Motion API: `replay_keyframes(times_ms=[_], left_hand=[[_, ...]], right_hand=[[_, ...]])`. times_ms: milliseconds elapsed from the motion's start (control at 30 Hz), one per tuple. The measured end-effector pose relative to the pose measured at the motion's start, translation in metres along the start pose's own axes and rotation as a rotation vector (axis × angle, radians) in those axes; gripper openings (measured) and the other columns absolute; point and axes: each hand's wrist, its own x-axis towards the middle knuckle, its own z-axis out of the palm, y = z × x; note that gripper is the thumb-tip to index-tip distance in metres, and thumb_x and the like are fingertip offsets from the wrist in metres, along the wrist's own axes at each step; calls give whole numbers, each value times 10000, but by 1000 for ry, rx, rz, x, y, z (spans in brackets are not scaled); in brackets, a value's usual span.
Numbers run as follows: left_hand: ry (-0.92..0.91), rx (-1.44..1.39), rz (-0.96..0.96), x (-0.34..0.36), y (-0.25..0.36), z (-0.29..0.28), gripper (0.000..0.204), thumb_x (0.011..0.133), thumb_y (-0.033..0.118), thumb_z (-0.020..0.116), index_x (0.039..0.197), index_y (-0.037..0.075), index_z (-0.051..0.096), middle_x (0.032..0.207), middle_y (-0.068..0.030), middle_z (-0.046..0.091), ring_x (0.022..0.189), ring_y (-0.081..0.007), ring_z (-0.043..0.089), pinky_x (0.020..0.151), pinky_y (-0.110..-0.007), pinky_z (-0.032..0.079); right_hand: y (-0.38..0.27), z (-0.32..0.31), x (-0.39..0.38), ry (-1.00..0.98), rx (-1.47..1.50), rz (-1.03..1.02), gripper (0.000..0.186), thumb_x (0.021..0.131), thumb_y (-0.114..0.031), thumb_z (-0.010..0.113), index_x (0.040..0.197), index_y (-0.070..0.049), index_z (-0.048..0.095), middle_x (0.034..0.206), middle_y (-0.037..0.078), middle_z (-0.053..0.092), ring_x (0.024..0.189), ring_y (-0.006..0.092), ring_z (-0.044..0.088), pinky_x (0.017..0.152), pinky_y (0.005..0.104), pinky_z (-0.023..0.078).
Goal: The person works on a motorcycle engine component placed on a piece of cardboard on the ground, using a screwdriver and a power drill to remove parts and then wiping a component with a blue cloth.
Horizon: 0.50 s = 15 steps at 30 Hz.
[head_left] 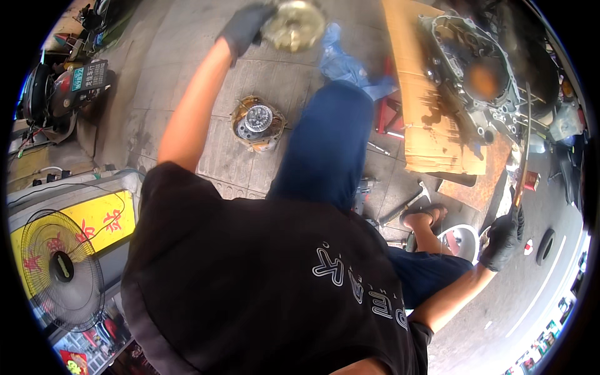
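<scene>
At the far edge of the view, my left hand (249, 28) in a dark glove grips a round, brass-toned metal part (294, 26), blurred by motion. My right hand (504, 240), also gloved, is closed around the lower end of a long thin rod-like tool (524, 165) that points away from me. Beside that tool's upper end, an opened engine casing (478, 112) lies on a flattened cardboard sheet (417, 128). On the paved floor between my arms sits a round metal housing (239, 136) with a silver disc-shaped part (258, 118) inside it.
A blue plastic bag (340, 59) and a red case (389, 115) lie beyond my knee. Near my foot are a hammer (403, 206) and a white bucket (459, 236). A standing fan (62, 269) is at left, a parked motorbike (53, 97) farther off.
</scene>
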Motion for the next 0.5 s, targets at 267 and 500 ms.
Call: replay_keyframes(times_ms=[267,500], left_hand=[[279,114,-414,-91,-330,-21,488,854,330,604,1206,-8,618,1035,-190,690,863,-255,663,751,-378,523],[249,-253,-525,-128,-377,17,449,914,226,612,1315,45,519,1037,-126,669,814,-181,641,635,-327,542]], right_hand=[[42,-2,-6,-94,379,435,201,885,-99,524,1041,8,594,700,14,516,575,150,479,538,266,386],[-10,19,-14,-56,315,306,371,955,-259,541,1227,-16,607,627,-52,412,500,45,359,441,211,261]])
